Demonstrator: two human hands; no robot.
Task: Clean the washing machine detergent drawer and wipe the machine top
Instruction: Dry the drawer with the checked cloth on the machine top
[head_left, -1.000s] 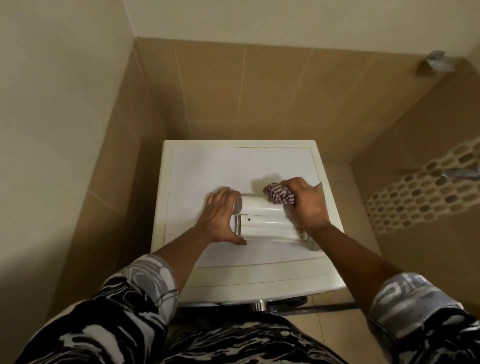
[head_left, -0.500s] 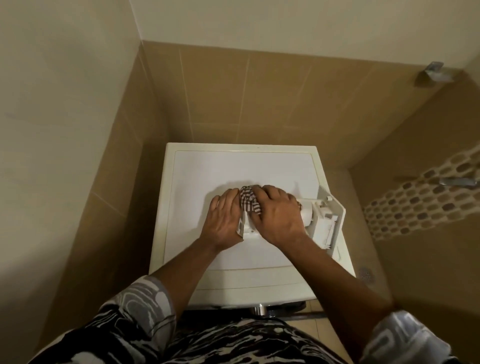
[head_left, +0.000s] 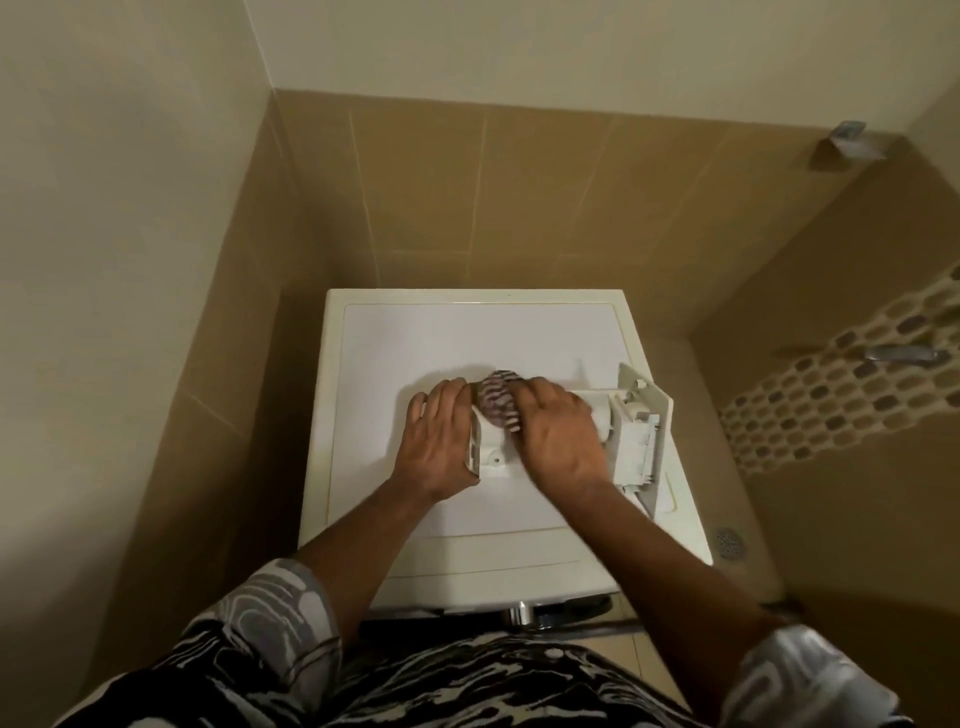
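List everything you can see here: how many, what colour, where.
White washing machine top: one, white, centre.
White plastic detergent drawer: one, white, lying on the machine top.
Bunched striped cloth: one, dark red and white, on the drawer's left part.
Beige wall tiles: many, tan, behind and beside the machine.
Mosaic tile band: one, brown and cream, right wall.
Metal wall fixture: one, silver, upper right corner.
Metal tap-like fitting: one, silver, right wall by the mosaic band.
Round floor drain: one, grey, floor right of the machine.
Patterned sleeves: two, black, grey and white, bottom.
Left hand: one, holds the drawer's left end.
Right hand: one, grips the cloth on the drawer.
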